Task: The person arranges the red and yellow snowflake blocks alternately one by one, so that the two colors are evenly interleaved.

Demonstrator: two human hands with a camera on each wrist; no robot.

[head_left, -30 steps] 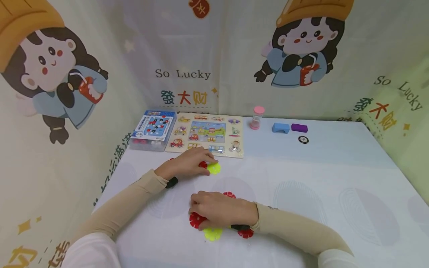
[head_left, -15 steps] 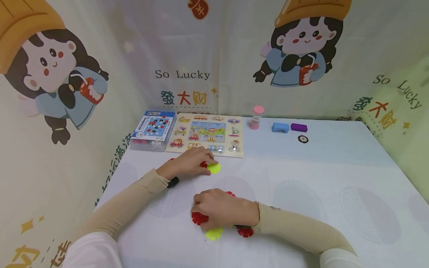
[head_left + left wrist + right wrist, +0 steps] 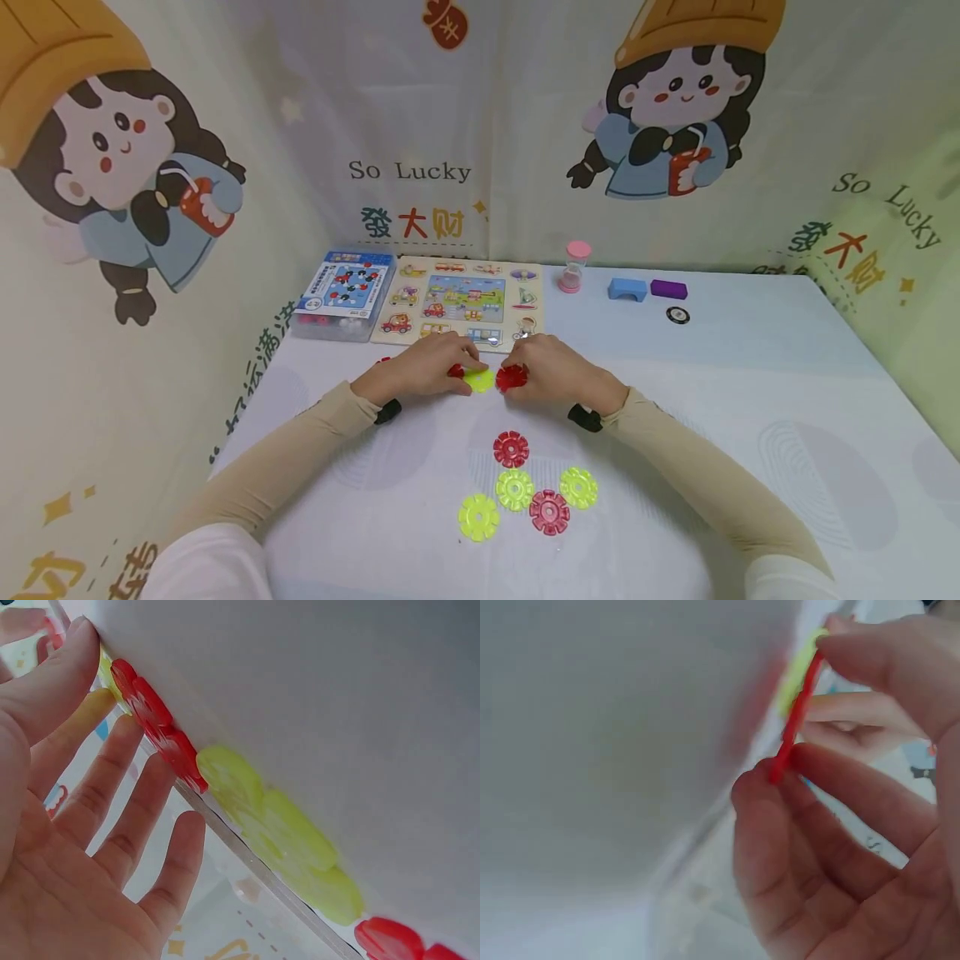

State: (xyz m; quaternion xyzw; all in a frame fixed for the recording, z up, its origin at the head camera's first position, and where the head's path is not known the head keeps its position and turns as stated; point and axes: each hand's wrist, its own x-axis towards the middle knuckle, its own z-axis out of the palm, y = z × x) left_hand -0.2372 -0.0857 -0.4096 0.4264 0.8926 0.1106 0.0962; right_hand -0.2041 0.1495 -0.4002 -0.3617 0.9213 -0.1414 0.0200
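My left hand (image 3: 429,364) lies at a row of plastic snowflake discs, thumb and index finger at opposite edges of the yellow snowflake disc (image 3: 479,380) at its right end. In the left wrist view a red disc (image 3: 161,724), another yellow disc (image 3: 277,832) and a red one (image 3: 390,939) follow along the row, mostly covered by the hand in the head view. My right hand (image 3: 558,371) pinches a red snowflake disc (image 3: 511,377) by its rim, just right of that yellow end disc. The right wrist view shows this disc on edge, tilted between thumb and fingers.
Nearer me lie loose discs: two red ones, including one red disc (image 3: 511,449), and several yellow, such as a yellow disc (image 3: 478,517). Behind are a boxed kit (image 3: 343,296), a picture puzzle board (image 3: 465,298), an hourglass (image 3: 574,267), blue (image 3: 627,289) and purple blocks (image 3: 668,288), and a round chip (image 3: 678,315).
My right hand has carried a red disc from the near pile forward to the row's right end, uncovering the loose discs. The left hand has stayed in place.
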